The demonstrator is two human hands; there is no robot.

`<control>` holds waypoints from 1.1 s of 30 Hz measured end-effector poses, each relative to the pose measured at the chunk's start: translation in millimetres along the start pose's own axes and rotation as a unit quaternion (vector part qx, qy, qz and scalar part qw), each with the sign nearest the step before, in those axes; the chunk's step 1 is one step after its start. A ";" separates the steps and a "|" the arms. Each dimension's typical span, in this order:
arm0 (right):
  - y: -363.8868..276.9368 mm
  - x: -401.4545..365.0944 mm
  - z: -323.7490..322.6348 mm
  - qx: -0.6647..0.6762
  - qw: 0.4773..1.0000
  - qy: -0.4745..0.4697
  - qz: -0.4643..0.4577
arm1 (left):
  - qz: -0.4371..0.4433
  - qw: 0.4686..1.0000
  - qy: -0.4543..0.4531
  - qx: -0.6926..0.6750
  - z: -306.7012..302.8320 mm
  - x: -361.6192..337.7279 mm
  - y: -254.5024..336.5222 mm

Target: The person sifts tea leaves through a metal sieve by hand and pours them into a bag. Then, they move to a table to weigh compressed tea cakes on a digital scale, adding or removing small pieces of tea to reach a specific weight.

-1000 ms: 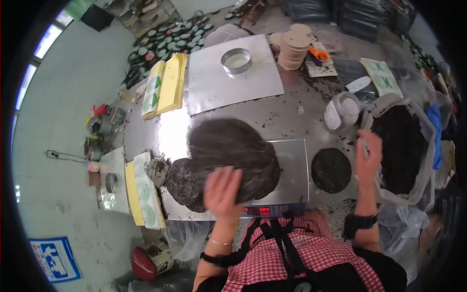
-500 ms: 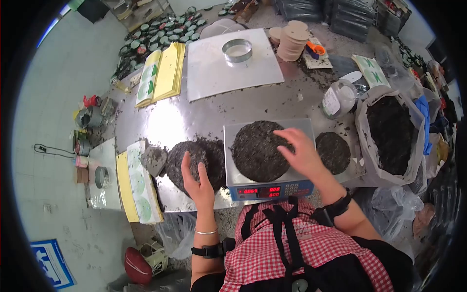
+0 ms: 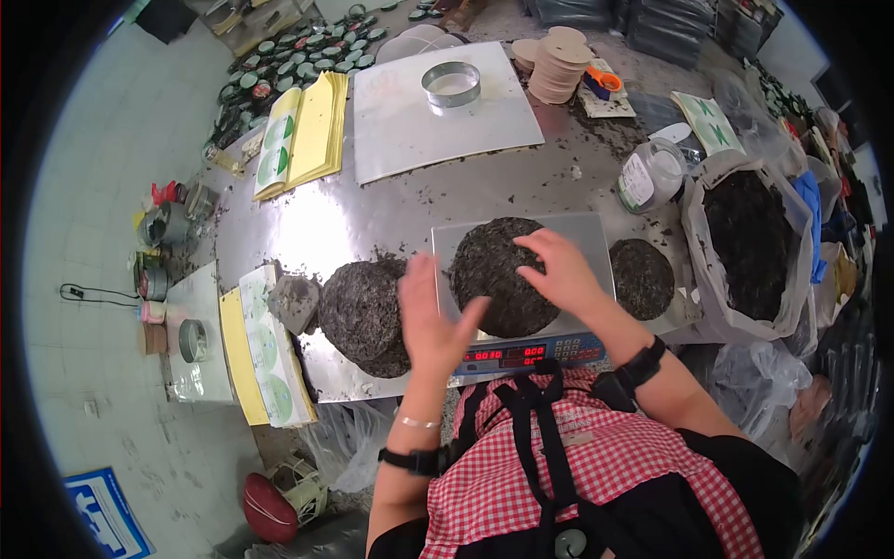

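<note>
The floor (image 3: 84, 186) is pale, laid in square tiles with faint joints, and fills the left of the view. A work table (image 3: 391, 214) with a bare steel top (scuffed, dusted with dark crumbs) spans the centre. Light strikes the steel as a bright glare patch (image 3: 312, 238) left of centre. On the floor lie a thin black cable (image 3: 88, 293) and, at lower left, a blue printed sign (image 3: 107, 517). Dark stacked packs (image 3: 670, 28) line the far edge
</note>
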State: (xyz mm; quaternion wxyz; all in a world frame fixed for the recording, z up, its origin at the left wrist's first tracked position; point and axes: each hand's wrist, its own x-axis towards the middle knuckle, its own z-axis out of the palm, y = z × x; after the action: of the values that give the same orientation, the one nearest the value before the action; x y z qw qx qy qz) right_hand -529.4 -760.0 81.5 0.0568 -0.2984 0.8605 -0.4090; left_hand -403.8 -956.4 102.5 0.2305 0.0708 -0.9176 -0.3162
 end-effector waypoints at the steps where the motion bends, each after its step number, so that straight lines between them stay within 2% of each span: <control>1: 2.2 4.3 9.6 0.015 1.000 -0.002 -0.003 | -0.011 0.995 -0.100 0.016 12.4 12.3 11.5; 2: 3.6 3.3 19.8 0.011 1.000 0.006 0.003 | 0.012 0.987 -0.147 0.066 33.8 14.8 15.7; 3: 6.0 -2.6 30.3 -0.047 0.998 0.030 -0.029 | 0.024 0.983 -0.169 0.066 58.2 8.0 5.5; 5: 26.7 -16.8 55.1 -0.109 0.992 0.028 -0.056 | 0.008 0.983 -0.175 0.061 89.9 -11.1 -15.2; 7: 9.0 -18.2 49.7 -0.160 0.986 -0.048 -0.009 | 0.010 0.988 -0.155 0.027 93.8 -18.5 -27.2; 9: 12.9 -21.6 54.6 -0.144 0.988 -0.062 0.002 | 0.007 0.990 -0.140 0.005 89.9 -18.1 -23.3; 13: 16.1 -14.7 60.6 -0.153 0.983 -0.104 0.021 | 0.002 0.983 -0.182 0.032 91.6 -15.3 -21.6; 14: 28.8 -24.8 76.1 -0.198 0.972 -0.106 -0.068 | 0.009 0.983 -0.175 0.046 93.7 -16.5 -23.0; 15: 27.5 -30.3 76.5 -0.199 0.972 -0.091 -0.086 | 0.015 0.984 -0.166 0.061 94.1 -16.3 -23.8; 18: 32.8 -30.3 78.2 -0.167 0.978 -0.087 -0.095 | 0.021 0.983 -0.170 0.061 95.5 -15.7 -25.5; 20: 40.7 -34.3 74.9 -0.080 0.986 -0.046 -0.142 | 0.017 0.983 -0.175 0.055 93.0 -15.7 -25.1; 21: 40.7 -32.1 68.3 -0.078 0.985 -0.048 -0.147 | 0.010 0.981 -0.187 0.054 90.3 -13.3 -22.7; 22: 41.3 -30.1 60.0 0.078 0.996 0.008 -0.031 | 0.003 0.979 -0.198 0.053 88.3 -11.5 -19.9; 23: 43.9 -28.1 53.2 0.230 0.967 0.061 0.090 | -0.004 0.980 -0.193 0.054 87.2 -10.1 -16.6; 24: 52.1 -19.9 47.7 0.379 0.900 0.102 0.190 | -0.004 0.978 -0.201 0.063 85.9 -7.8 -12.8; 25: 62.6 -9.9 41.2 0.512 0.797 0.142 0.286 | -0.004 0.975 -0.212 0.073 85.4 -7.3 -11.3; 26: 91.4 -9.2 44.2 0.728 0.627 0.118 0.250 | -0.004 0.973 -0.217 0.074 85.2 -8.1 -12.6; 27: 120.1 -12.3 45.3 0.888 0.409 0.088 0.193 | -0.005 0.973 -0.220 0.072 83.7 -9.9 -12.0; 29: 122.4 -11.9 11.3 0.871 0.390 0.182 0.236 | -0.015 0.968 -0.237 0.078 83.1 -6.1 -9.4; 31: 146.0 -24.9 -25.0 0.862 0.453 0.185 0.129 | -0.015 0.969 -0.233 0.076 82.2 -5.0 -8.3; 33: 192.5 -44.3 -45.5 0.819 0.501 0.264 0.093 | -0.001 0.965 -0.244 0.091 80.7 -5.0 -8.2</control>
State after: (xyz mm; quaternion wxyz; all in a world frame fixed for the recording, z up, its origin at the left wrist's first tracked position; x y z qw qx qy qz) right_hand -598.7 -611.0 -37.0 0.0841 0.0848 0.1393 -0.9830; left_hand -437.3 -917.3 39.6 -0.0083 0.0127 -0.9709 -0.2392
